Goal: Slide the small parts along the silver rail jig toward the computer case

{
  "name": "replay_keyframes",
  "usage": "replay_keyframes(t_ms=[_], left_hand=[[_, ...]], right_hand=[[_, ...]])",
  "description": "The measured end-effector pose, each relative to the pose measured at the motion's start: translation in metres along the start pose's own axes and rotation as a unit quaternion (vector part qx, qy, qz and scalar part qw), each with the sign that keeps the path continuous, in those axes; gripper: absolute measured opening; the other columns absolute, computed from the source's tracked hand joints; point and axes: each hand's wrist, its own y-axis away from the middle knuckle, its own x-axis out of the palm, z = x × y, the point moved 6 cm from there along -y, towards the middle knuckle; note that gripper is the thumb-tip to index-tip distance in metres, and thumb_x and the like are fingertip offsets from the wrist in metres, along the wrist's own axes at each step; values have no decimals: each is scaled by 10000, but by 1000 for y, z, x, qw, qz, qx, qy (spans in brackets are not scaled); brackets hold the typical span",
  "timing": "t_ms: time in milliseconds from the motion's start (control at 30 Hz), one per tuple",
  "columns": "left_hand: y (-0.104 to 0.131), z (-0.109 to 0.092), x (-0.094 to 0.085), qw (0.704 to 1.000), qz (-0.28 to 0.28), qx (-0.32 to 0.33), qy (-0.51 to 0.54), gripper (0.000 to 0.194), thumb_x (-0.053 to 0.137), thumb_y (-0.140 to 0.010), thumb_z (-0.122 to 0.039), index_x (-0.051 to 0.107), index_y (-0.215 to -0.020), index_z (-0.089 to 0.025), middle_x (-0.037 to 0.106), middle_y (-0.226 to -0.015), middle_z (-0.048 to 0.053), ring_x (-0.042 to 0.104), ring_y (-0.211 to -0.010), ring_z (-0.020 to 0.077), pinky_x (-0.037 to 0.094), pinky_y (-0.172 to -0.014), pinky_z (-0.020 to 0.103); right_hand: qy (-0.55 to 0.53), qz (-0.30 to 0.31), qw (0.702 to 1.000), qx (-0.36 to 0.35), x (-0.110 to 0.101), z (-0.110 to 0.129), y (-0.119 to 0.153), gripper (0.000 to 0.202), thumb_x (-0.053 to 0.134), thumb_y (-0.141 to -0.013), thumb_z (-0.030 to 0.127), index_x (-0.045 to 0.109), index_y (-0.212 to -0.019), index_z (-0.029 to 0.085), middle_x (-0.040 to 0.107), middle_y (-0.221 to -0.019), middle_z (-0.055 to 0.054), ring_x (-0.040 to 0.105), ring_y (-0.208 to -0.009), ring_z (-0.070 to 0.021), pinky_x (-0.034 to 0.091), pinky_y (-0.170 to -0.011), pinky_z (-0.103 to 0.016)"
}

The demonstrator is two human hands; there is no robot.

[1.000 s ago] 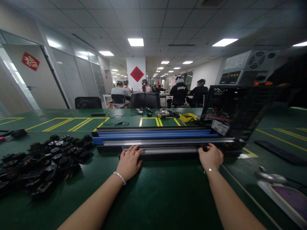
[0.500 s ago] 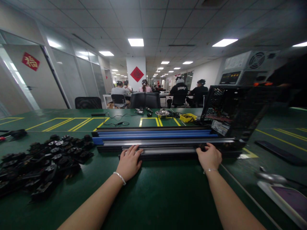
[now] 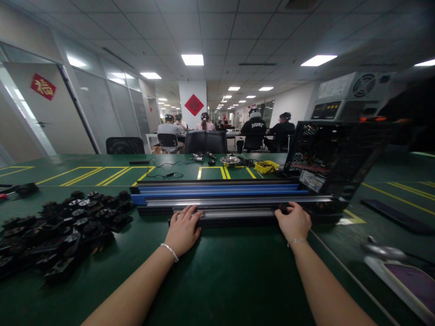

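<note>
My left hand [image 3: 182,231] lies over the left part of a long dark aluminium profile [image 3: 238,213], the nearest one in a row. Its fingers reach across the top and the thumb rests by the front side. Farther along, my right hand [image 3: 294,222] is closed, with thumb and fingers around a small black part [image 3: 282,208] at the profile's right end. What this part is I cannot make out, as the fingers hide some of it. Directly behind lie a blue profile [image 3: 220,190] and more dark and silver ones, all side by side.
A heap of black plastic parts [image 3: 78,226] spreads at left. Right of the profiles stands an open computer case [image 3: 340,158] with power supplies [image 3: 350,93] on top. A yellow basket [image 3: 267,166] and metal bowl [image 3: 229,161] sit behind. A tablet-like device [image 3: 404,280] lies front right.
My right hand has shifted slightly left along the profile, together with the small black part. My left hand and the profiles have stayed in place.
</note>
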Motion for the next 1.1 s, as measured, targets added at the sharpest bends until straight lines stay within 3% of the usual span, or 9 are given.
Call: replay_keyframes(t_ms=[633,867,1100], left_hand=[[0,0,0,1000,-3,1,-3,451,498,-775,-304,464,-1224,-316,421,-1378,26,331,-1281,224,301,-990,431],[0,0,0,1000,-5,1,-3,451,501,-773,-304,469,-1222,-313,422,-1377,26,330,-1281,230,309,-983,434],[0,1,0,1000,-3,-1,-1,453,498,-774,-303,465,-1226,-316,426,-1374,26,332,-1281,225,302,-987,433]], right_hand=[[16,24,999,-39,4,10,4,457,535,-618,358,506,-1034,169,628,-867,-71,504,-949,-296,263,-926,-474],[-11,56,997,-45,10,10,6,460,497,-647,383,474,-1058,179,603,-897,-60,532,-909,-256,139,-988,-541],[-12,68,997,-46,12,14,8,470,498,-646,386,472,-1067,180,595,-897,-57,537,-906,-249,126,-993,-555]])
